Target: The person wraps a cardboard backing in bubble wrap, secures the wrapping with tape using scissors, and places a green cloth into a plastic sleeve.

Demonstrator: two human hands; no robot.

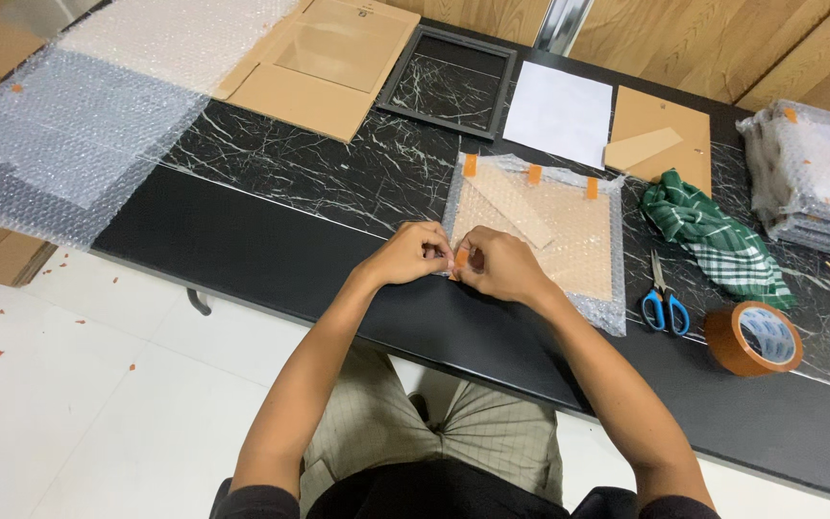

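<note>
In the head view, a tape strip (459, 258) is being pinched by the left hand (413, 254) and right hand (501, 265) at the near left edge of the bubble-wrapped board (540, 226) on the black table (271, 240); scissors (663, 306) and tape roll (753, 338) are lying to the right

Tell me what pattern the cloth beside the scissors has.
The cloth is green with white checked lines, seen in the head view.
</note>
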